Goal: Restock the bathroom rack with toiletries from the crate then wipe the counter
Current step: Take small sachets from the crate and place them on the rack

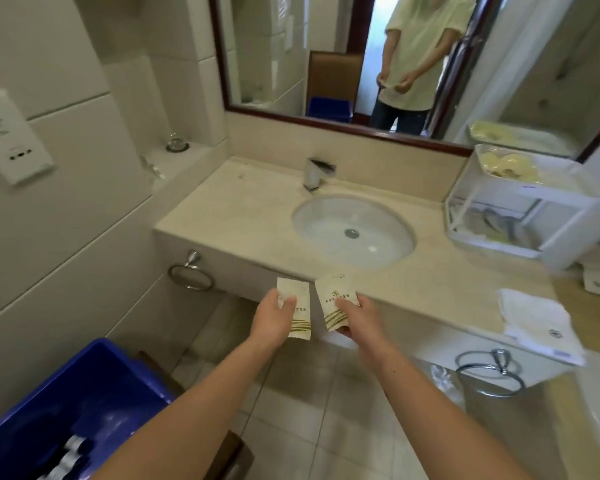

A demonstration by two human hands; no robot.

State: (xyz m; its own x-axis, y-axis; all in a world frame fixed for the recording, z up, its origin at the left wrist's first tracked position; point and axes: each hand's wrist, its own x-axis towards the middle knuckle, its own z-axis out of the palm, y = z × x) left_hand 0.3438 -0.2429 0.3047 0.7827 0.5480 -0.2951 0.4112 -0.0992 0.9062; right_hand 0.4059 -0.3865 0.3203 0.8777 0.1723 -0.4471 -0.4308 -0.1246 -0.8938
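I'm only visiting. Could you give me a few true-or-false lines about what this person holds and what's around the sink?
1. The left hand pinches a sachet. True.
2. The other hand is empty. False: the right hand holds a second sachet.
3. The crate sits on the countertop. False: the blue crate is low at the left, off the counter.
4. A folded white towel lies on the counter, right of the sink. True.
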